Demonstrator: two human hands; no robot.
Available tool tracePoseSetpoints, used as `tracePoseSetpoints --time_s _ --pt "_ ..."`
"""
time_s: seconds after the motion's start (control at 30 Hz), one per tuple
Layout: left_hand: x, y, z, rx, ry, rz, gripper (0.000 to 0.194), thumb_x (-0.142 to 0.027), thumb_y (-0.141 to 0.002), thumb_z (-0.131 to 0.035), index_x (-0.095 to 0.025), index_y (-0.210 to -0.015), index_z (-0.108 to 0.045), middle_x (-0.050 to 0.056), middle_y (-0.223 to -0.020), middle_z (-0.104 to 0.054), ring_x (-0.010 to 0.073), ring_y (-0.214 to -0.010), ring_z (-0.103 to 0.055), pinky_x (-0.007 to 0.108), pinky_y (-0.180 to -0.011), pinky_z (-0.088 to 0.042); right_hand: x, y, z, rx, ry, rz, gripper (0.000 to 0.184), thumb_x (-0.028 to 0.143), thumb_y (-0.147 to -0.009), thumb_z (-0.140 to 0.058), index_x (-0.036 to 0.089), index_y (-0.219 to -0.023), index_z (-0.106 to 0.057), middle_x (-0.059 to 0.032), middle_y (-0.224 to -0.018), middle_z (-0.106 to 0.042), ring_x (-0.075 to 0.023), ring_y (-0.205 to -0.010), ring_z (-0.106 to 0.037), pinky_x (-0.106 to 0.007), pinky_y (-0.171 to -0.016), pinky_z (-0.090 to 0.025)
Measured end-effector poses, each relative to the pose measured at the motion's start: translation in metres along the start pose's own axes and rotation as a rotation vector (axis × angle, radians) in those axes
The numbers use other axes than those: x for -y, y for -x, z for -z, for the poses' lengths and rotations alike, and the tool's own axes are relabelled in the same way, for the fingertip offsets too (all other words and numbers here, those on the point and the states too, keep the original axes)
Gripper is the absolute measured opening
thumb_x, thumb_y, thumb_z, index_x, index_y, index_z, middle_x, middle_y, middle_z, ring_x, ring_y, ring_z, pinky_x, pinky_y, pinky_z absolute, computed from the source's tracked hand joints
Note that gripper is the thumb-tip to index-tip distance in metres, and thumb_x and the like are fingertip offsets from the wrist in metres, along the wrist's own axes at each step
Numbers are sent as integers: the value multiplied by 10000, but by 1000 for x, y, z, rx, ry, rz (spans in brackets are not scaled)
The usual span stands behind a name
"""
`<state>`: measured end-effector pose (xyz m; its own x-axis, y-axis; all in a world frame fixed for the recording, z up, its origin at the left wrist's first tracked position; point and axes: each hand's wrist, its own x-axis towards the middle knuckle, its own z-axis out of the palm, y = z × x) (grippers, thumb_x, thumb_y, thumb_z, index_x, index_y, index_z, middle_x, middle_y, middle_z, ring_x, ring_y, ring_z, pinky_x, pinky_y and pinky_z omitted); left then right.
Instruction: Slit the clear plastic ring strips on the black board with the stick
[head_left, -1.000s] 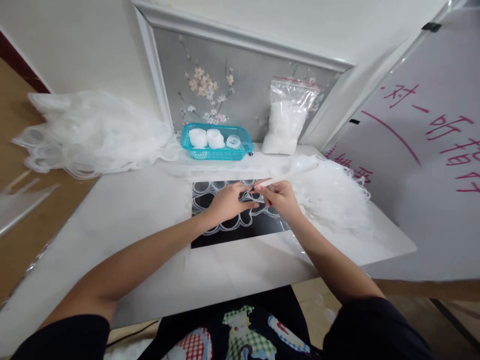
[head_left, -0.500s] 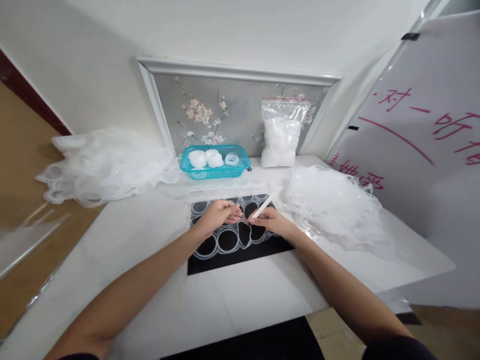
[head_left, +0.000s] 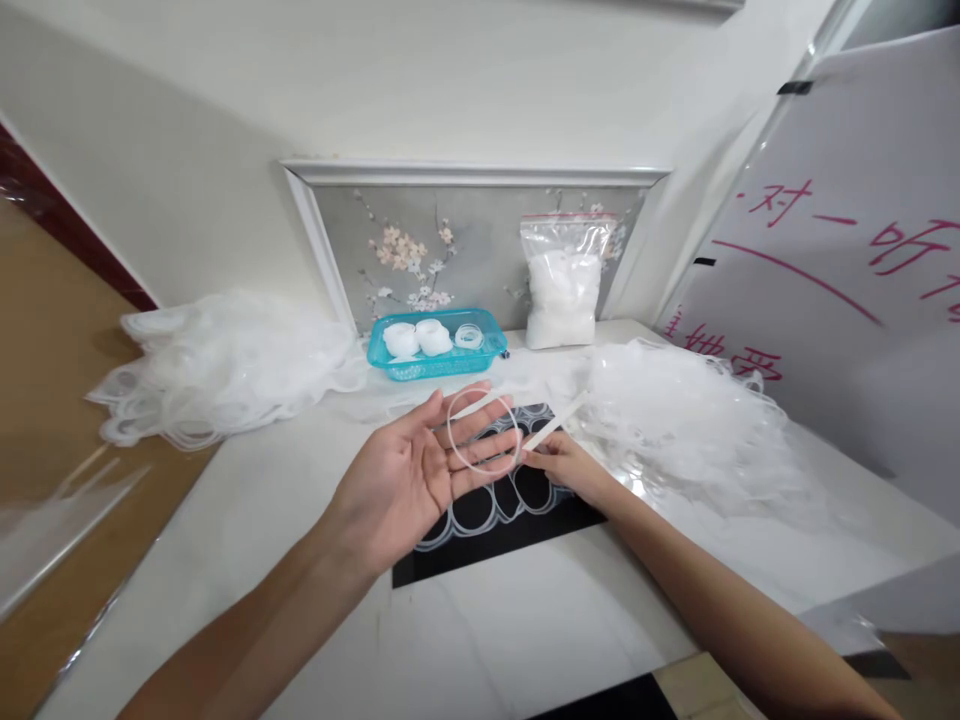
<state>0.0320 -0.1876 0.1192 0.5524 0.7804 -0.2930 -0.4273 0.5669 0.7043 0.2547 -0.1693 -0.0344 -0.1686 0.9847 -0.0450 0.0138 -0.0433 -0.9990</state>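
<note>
Up comes the translucent ring (head_left: 491, 472), held above the black mat (head_left: 510, 536) against the left hand's (head_left: 409, 470) spread fingers; the right hand (head_left: 564, 462) pinches a slim white stick (head_left: 556, 421) close by. Looks like a checking step; next calls for steady, gentle handling.

A hand could reach the black mat (head_left: 495, 542) over bare tabletop (head_left: 510, 610) from 6 o'clock, but the left hand (head_left: 420, 475) blocks 9 and the right hand (head_left: 568, 466) 2, backed by a white heap (head_left: 690, 425), with another pile (head_left: 232, 370) at 10, a teal basket (head_left: 437, 370) at 11 and a bag (head_left: 564, 290) at 1.
</note>
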Motion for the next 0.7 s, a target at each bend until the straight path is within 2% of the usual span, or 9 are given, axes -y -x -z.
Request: tracePoseSetpoints --time_s 0.07,0.13,0.17,0.27,0.33,0.57,0.7 --pt "2 7 -4 9 30 15 350 -342 -994 -403 -140 -1166 -631 121 -1264 -648 299 -1066 -670 421 -886 -572 -5 -2 1 -21 -29 -10 368 530 -706 -761 170 -770 -720 57 -495 -459 -36 -384 -242 -219 -372 -151" --pt "2 12 -6 15 48 23 384 -373 -997 -385 -137 -1184 -622 128 -1283 -635 298 -1082 -663 427 -895 -567 -9 -3 2 -61 -76 -7 342 505 -711 -769 168 -745 -716 51 -511 -491 -23 -370 -238 -204 -352 -145" --pt "3 14 -6 20 57 25 403 -393 -998 -376 -134 -1184 -622 131 -1287 -632 299 -1090 -659 429 -897 -566 -9 -3 2 -80 -116 -5 322 482 -710 -778 168 -742 -717 37 -542 -531 -26 -376 -290 -192 -348 -185" --pt "2 16 -7 37 75 27 443 -437 -993 -369 -126 -1173 -628 136 -1286 -632 305 -1120 -642 432 -908 -560 -2 1 0 -105 -317 -6 271 421 -680 -816 182 -775 -730 -13 -692 -650 -84 -509 -530 -184 -420 -401" --pt "2 17 -8 44 80 23 442 -444 -987 -381 -131 -1180 -626 133 -1289 -630 304 -1145 -627 435 -925 -552 5 5 -2 -95 -458 -17 256 395 -659 -835 196 -787 -735 -25 -749 -682 -121 -605 -610 -204 -491 -492" --pt "2 17 -9 59 95 16 462 -430 -984 -399 -141 -1320 -527 136 -1343 -589 294 -1222 -572 459 -996 -503 21 21 -10 -16 -649 77 167 329 -679 -834 229 -778 -745 -9 -773 -723 -133 -710 -675 -195 -579 -533" --pt "4 15 -8 37 97 -5 499 -394 -983 -409 -135 -1409 -425 152 -1378 -553 296 -1260 -538 482 -1041 -460 23 21 -17 -64 -738 92 136 298 -705 -814 218 -784 -739 -1 -795 -733 -124 -726 -669 -225 -708 -551"
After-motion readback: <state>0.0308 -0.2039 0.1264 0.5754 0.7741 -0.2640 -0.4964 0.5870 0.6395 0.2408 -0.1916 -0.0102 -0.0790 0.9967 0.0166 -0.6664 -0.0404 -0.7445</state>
